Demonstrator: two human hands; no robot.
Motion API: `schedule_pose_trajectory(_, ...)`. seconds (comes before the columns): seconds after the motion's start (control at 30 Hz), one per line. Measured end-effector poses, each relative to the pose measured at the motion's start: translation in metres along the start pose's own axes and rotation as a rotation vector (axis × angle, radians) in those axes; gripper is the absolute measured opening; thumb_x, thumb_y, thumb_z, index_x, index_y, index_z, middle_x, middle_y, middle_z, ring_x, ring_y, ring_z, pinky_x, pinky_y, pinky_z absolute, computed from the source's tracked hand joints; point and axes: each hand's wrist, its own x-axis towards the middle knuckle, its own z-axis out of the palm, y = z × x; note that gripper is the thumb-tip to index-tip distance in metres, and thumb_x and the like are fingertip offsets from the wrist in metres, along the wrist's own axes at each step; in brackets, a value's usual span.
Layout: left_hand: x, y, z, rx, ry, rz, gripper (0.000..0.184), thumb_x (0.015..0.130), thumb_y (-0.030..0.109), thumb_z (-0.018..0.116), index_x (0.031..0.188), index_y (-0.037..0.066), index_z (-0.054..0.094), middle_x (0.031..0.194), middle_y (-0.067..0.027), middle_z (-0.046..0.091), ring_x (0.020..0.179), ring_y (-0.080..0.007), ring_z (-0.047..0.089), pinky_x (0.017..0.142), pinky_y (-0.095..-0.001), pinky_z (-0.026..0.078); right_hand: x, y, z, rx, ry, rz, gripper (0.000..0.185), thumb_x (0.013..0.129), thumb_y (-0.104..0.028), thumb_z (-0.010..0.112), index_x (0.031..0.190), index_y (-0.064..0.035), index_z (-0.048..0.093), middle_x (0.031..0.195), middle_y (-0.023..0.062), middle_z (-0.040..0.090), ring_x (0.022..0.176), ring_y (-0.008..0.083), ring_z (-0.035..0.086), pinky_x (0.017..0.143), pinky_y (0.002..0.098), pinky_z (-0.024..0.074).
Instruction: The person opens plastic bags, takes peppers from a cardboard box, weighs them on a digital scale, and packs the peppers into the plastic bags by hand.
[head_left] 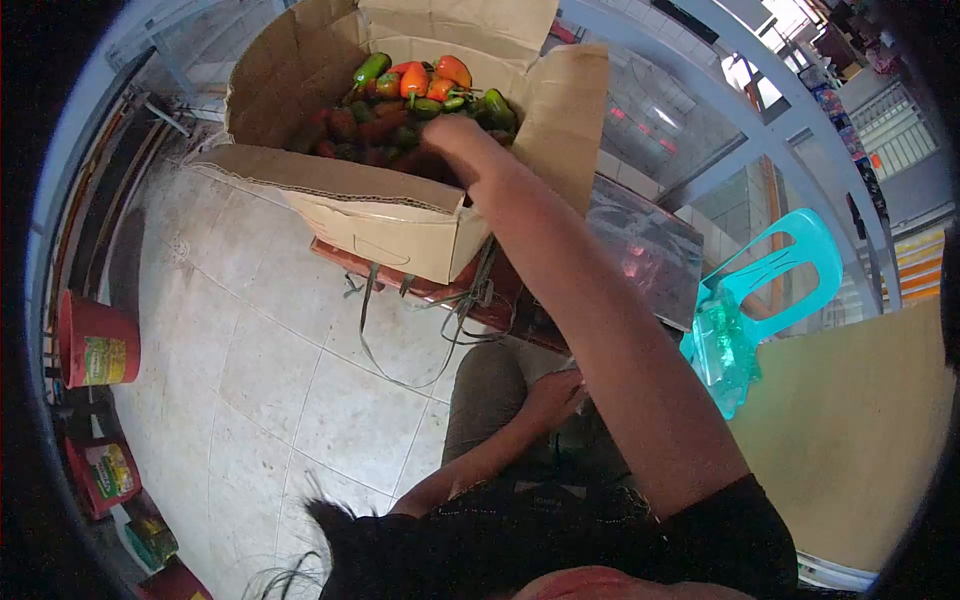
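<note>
My right hand [452, 140] reaches over the front wall of an open cardboard box [385, 235], down among the peppers inside. Its fingers are hidden behind the box wall, so whether they grip a pepper does not show. Orange-red peppers [452, 70] lie heaped towards the back with green peppers [371, 68] beside them; darker ones sit in shadow nearer the front. My left hand [556, 395] rests low by my lap, close to my knee. My right forearm covers most of its fingers, and a small pale bit shows at their tips.
The box stands on a reddish-brown support [400, 283] with loose strapping [415, 383] hanging off it. To the right is a turquoise plastic chair [800, 262] with a clear greenish plastic bag [724, 350]. Red pots [97, 340] line the left side. A tan board [850, 430] lies at right.
</note>
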Motion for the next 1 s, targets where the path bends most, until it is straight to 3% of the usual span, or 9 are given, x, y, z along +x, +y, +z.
schedule_pose_trajectory(0.07,-0.002,-0.002,0.003,0.069,-0.037,-0.035,0.028,0.09,0.02,0.052,0.11,0.001,0.055,0.105,-0.019,0.061,0.096,-0.0371,0.059,0.081,-0.0482,0.047,0.006,-0.002,0.006,0.224,0.018,0.144,0.029,0.081,-0.023,0.054,0.102,-0.0109,0.069,0.109,0.0171,0.064,0.102,0.0306,0.062,0.085,0.0398,0.0492)
schedule_pose_trajectory(0.17,-0.004,-0.019,0.02,0.033,0.026,-0.021,0.026,0.089,0.02,0.053,0.106,0.0,0.056,0.102,-0.0202,0.061,0.095,-0.0377,0.058,0.081,-0.0487,0.046,-0.065,-0.017,-0.036,0.271,0.176,-0.092,0.024,0.076,-0.024,0.059,0.089,-0.005,0.067,0.092,0.0178,0.065,0.088,0.0325,0.064,0.071,0.0394,0.0489)
schedule_pose_trajectory(0.27,-0.004,-0.014,0.013,-0.011,0.02,-0.052,0.025,0.089,0.019,0.055,0.105,0.0,0.056,0.099,-0.0215,0.06,0.094,-0.0386,0.058,0.079,-0.0488,0.046,-0.061,-0.026,-0.044,0.225,0.1,0.024,0.022,0.075,-0.021,0.059,0.089,-0.0053,0.067,0.092,0.0179,0.065,0.085,0.0328,0.063,0.071,0.0387,0.0488)
schedule_pose_trajectory(0.37,-0.002,-0.01,0.007,-0.024,0.026,-0.015,0.023,0.088,0.017,0.056,0.105,0.002,0.057,0.097,-0.0224,0.06,0.094,-0.0395,0.058,0.078,-0.0483,0.046,-0.047,-0.025,-0.016,0.737,0.221,0.09,0.023,0.074,-0.02,0.06,0.091,-0.0069,0.069,0.096,0.0175,0.066,0.088,0.0333,0.064,0.073,0.0392,0.0497)
schedule_pose_trajectory(0.57,0.001,0.004,-0.001,-0.081,0.077,-0.081,0.021,0.088,0.017,0.056,0.103,0.002,0.059,0.094,-0.0219,0.06,0.092,-0.0395,0.058,0.078,-0.0475,0.047,-0.008,-0.032,-0.02,0.24,0.05,0.187,0.033,0.078,-0.027,0.056,0.103,-0.0092,0.068,0.107,0.0166,0.065,0.098,0.0313,0.063,0.083,0.0404,0.0487)
schedule_pose_trajectory(0.73,-0.003,-0.02,0.019,-0.036,-0.005,-0.074,0.023,0.088,0.018,0.056,0.102,0.001,0.059,0.095,-0.0206,0.06,0.092,-0.0384,0.059,0.079,-0.0473,0.046,-0.035,-0.017,-0.063,0.202,0.27,-0.062,0.021,0.073,-0.02,0.07,0.092,-0.0108,0.068,0.092,0.0133,0.068,0.08,0.0261,0.067,0.071,0.037,0.054)
schedule_pose_trajectory(0.8,-0.003,-0.009,0.005,-0.086,-0.066,-0.125,0.024,0.088,0.019,0.056,0.102,0.0,0.059,0.096,-0.0201,0.061,0.092,-0.038,0.059,0.079,-0.0469,0.046,-0.084,-0.02,-0.111,0.794,0.209,-0.001,0.02,0.079,-0.019,0.07,0.095,-0.0076,0.063,0.095,0.0053,0.064,0.073,0.0161,0.065,0.055,0.0267,0.0553)
schedule_pose_trajectory(0.87,-0.003,-0.008,0.005,-0.037,-0.066,-0.106,0.031,0.091,0.026,0.053,0.109,0.001,0.059,0.101,-0.0195,0.062,0.094,-0.0384,0.06,0.081,-0.0461,0.047,-0.137,-0.015,-0.148,0.924,0.488,-0.226,0.02,0.077,-0.02,0.072,0.091,-0.0073,0.064,0.081,0.0055,0.064,0.072,0.0143,0.066,0.053,0.0259,0.0531)
schedule_pose_trajectory(1.0,-0.003,-0.007,0.009,-0.005,-0.127,-0.082,0.033,0.092,0.027,0.053,0.11,0.001,0.059,0.1,-0.0198,0.063,0.093,-0.0372,0.062,0.08,-0.044,0.048,-0.258,0.034,-0.183,0.38,0.903,-0.297,0.039,0.071,-0.015,0.075,0.103,0.0004,0.06,0.107,0.0129,0.061,0.095,0.0269,0.063,0.085,0.0366,0.0505)
